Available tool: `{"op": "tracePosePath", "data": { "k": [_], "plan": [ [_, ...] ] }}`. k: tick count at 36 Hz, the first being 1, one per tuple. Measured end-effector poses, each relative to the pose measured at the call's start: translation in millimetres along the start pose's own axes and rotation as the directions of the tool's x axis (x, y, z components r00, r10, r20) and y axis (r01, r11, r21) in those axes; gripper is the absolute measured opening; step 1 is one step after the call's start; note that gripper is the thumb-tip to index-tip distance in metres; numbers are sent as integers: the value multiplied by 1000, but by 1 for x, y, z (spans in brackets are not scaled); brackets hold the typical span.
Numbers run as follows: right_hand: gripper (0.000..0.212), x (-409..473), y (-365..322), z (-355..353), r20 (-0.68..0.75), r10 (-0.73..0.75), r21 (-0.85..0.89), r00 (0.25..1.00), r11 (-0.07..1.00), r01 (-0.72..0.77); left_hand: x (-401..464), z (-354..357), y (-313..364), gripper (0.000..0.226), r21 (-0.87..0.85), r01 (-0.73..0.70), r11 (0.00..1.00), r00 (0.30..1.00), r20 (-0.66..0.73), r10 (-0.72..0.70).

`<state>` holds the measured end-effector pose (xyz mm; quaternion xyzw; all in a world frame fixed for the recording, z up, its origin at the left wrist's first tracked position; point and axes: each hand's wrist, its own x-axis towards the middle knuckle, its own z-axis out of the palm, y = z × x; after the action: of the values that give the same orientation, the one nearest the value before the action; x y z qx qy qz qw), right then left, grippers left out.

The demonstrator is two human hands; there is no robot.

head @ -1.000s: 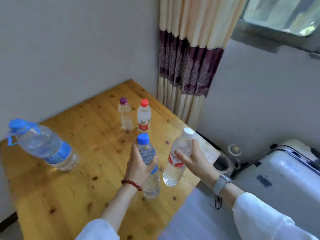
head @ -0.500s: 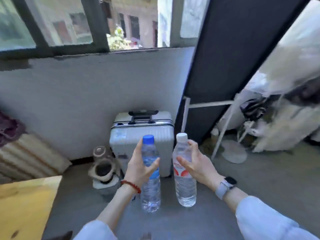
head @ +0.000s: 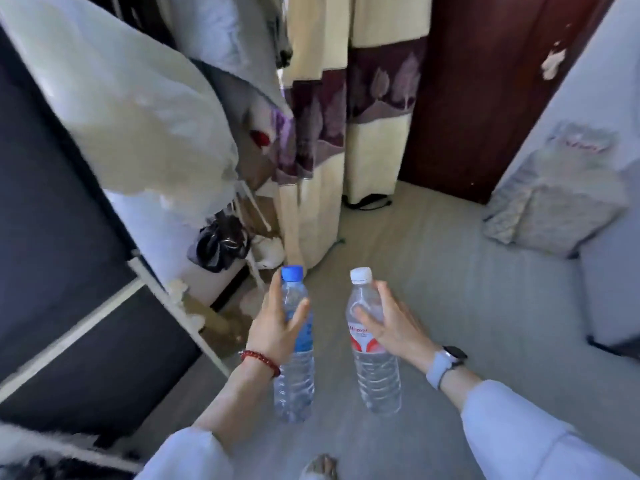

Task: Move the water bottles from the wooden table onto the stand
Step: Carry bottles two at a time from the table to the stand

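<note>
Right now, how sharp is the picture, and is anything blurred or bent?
Head view: the clear blue-capped plastic bottle and clear white-capped plastic bottle are fairly sharp; the white bundle at left is smeared by motion blur; the dark red door leans from wide-angle distortion.

A lived-in home bedroom: patterned curtain (head: 346, 126) hangs beside a dark wooden door (head: 485, 91), with bagged bedding (head: 131, 109) left of the curtain.

The left hand (head: 277, 327) holds a blue-capped bottle (head: 294, 358) upright; at its 3 o'clock the right hand (head: 394, 327) holds a white-capped bottle (head: 374, 362) upright above the floor (head: 450, 271). Curtain (head: 332, 133) at 12 o'clock.
</note>
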<state>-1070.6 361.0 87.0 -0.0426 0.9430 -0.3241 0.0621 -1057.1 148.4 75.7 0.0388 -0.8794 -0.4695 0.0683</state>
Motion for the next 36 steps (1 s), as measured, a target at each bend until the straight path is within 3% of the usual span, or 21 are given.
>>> {"op": "tracePosePath", "data": {
  "k": [8, 13, 26, 36],
  "plan": [
    [46, 88, 129, -126, -225, 260, 59, 939, 966, -253, 160, 160, 114, 62, -71, -207, 976, 919, 327, 219],
    [48, 137, 212, -193, -302, 355, 153, 885, 934, -322, 235, 264, 174, 61, -102, -306, 947, 847, 425, 320],
    [42, 300, 444, -403, -371, 461, 262, 806, 885, -385, 425, 539, 347, 60, -180, -302, 936, 797, 492, 352],
    [39, 443, 597, -520, -419, 512, 384, 750, 848, -365, 580, 720, 445, 41, -228, -332, 915, 746, 530, 402]
  ]
}}
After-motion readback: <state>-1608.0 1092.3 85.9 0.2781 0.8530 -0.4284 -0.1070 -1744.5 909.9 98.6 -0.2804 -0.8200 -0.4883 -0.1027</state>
